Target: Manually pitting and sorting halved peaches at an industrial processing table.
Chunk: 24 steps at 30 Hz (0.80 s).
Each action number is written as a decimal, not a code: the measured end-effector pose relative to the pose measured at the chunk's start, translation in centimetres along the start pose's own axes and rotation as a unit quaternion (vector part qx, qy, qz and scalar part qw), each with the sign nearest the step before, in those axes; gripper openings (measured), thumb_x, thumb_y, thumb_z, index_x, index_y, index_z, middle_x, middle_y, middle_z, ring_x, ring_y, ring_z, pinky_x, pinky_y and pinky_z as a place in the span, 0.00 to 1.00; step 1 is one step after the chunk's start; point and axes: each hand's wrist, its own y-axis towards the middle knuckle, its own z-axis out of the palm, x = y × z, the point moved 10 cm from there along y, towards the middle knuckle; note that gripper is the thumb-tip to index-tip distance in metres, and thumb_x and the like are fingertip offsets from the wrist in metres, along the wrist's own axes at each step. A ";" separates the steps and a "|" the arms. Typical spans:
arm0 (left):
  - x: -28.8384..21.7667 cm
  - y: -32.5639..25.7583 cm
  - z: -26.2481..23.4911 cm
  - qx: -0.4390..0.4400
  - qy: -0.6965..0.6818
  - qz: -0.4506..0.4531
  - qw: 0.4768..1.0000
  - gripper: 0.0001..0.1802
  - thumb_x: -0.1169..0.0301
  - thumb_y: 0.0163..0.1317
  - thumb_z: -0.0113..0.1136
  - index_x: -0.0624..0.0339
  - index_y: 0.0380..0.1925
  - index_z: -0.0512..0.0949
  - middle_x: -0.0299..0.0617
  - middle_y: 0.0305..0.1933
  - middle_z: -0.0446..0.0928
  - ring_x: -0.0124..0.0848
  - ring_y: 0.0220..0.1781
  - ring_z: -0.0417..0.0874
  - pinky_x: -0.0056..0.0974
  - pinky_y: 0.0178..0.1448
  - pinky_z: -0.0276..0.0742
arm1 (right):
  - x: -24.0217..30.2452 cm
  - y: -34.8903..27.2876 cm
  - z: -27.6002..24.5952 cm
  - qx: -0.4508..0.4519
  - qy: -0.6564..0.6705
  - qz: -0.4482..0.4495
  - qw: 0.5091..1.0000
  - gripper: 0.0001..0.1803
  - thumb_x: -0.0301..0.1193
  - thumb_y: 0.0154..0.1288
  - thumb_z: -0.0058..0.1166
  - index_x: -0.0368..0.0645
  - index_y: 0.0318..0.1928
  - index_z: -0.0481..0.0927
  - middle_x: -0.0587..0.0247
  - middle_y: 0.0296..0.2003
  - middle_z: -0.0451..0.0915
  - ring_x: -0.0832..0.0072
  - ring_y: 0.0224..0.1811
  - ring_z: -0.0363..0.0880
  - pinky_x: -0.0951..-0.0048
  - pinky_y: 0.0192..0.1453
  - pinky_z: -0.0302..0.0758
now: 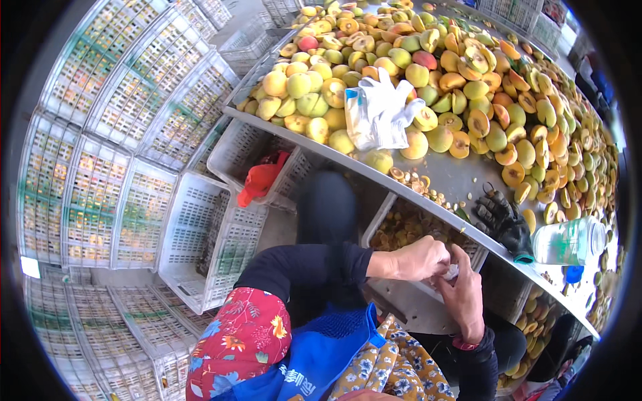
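My left hand (420, 258) and my right hand (463, 294) meet in front of me, below the table edge, with fingers pinched together. Between them is a small white, crumpled piece (451, 272), mostly covered by the fingers; its kind cannot be made out. A crate of fruit scraps (408, 230) stands just beyond the hands, under the table. On the table nearest them lie a black glove (500, 217) and a clear jar (568, 242). Farther left, white gloves (382, 110) rest against the halved yellow fruit (478, 123), many with pits showing.
The metal table (438, 167) slants across the view, heaped with fruit. Stacked grey crates (100, 187) fill the left side. An open crate (194, 234) stands near my left arm; another holds a red cloth (262, 177). Fruit (531, 321) also sits below the table at right.
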 end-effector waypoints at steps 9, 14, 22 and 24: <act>0.9 -18.3 -18.9 -0.398 -0.085 -0.075 0.910 0.10 0.69 0.60 0.64 0.66 0.30 0.79 0.43 0.28 0.83 0.24 0.28 0.83 0.29 0.31 0.78 | 4.8 0.6 2.2 0.066 -0.001 -0.013 0.998 0.31 0.21 0.56 0.59 0.36 0.61 0.64 0.56 0.25 0.80 0.60 0.28 0.81 0.65 0.34 0.77; 15.1 -33.6 -22.7 -0.621 -0.243 -0.158 0.729 0.14 0.72 0.58 0.66 0.58 0.31 0.67 0.41 0.35 0.77 0.28 0.31 0.83 0.34 0.32 0.83 | 8.6 2.1 4.5 0.069 -0.024 -0.088 0.993 0.31 0.21 0.56 0.59 0.37 0.61 0.64 0.55 0.31 0.80 0.58 0.33 0.81 0.63 0.38 0.77; 33.4 -37.6 -19.4 -0.589 -0.456 -0.181 0.642 0.18 0.77 0.55 0.58 0.52 0.47 0.72 0.37 0.40 0.79 0.33 0.38 0.81 0.41 0.37 0.76 | 18.9 4.6 10.2 0.002 -0.114 -0.347 0.931 0.34 0.26 0.50 0.65 0.37 0.59 0.68 0.49 0.52 0.70 0.51 0.56 0.70 0.55 0.59 0.68; 34.5 -36.5 -21.1 -0.576 -0.432 -0.190 0.667 0.19 0.78 0.53 0.58 0.53 0.47 0.72 0.37 0.39 0.79 0.33 0.38 0.81 0.40 0.36 0.76 | 19.3 5.6 12.9 0.000 -0.138 -0.369 0.919 0.32 0.33 0.52 0.64 0.38 0.58 0.69 0.52 0.52 0.70 0.53 0.57 0.68 0.53 0.62 0.62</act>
